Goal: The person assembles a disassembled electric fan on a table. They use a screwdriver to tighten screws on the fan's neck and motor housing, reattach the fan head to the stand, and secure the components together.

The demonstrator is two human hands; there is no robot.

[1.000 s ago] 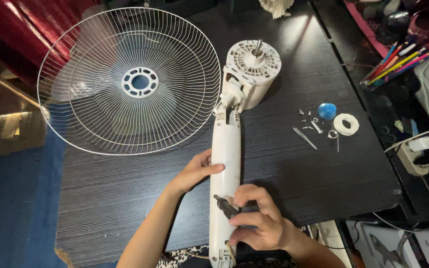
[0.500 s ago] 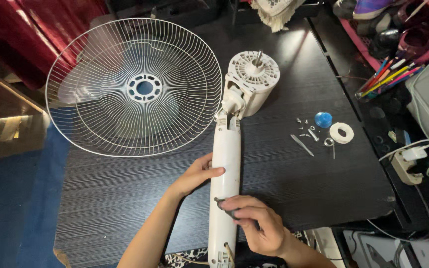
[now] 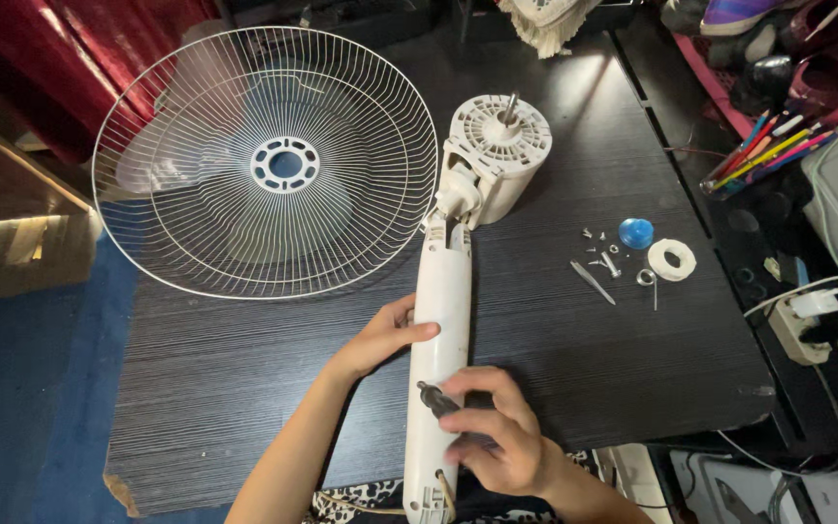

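Dark wood-grain bench (image 3: 206, 388), viewed from above; blue floor at left, red cloth in the upper left corner.

Item: white wire fan guard (image 3: 266, 162), round, lying flat on the left part of the bench, its rim just beside the motor unit.

Item: left hand (image 3: 382, 339), fingers curled against the left side of the white fan column (image 3: 441, 330), thumb laid over its top face.

Item: fan column, long and narrow, lying lengthwise near the bench centre, lower end over the near edge, upper end joined to the motor housing (image 3: 493, 156), which is white, round and vented, with a metal shaft standing up from it.

Item: right hand (image 3: 497, 439), fingers closed around a dark-handled screwdriver (image 3: 441, 402), whose tip rests on the lower part of the column.

Item: loose small parts right of the column, well apart from it: metal screws (image 3: 597, 248), a slim metal pin (image 3: 593, 281), a blue cap (image 3: 636, 233), a white ring (image 3: 672, 259).

Item: coloured pencils (image 3: 763, 148) beyond the right bench edge; white power strip (image 3: 795, 325) with cables below them.
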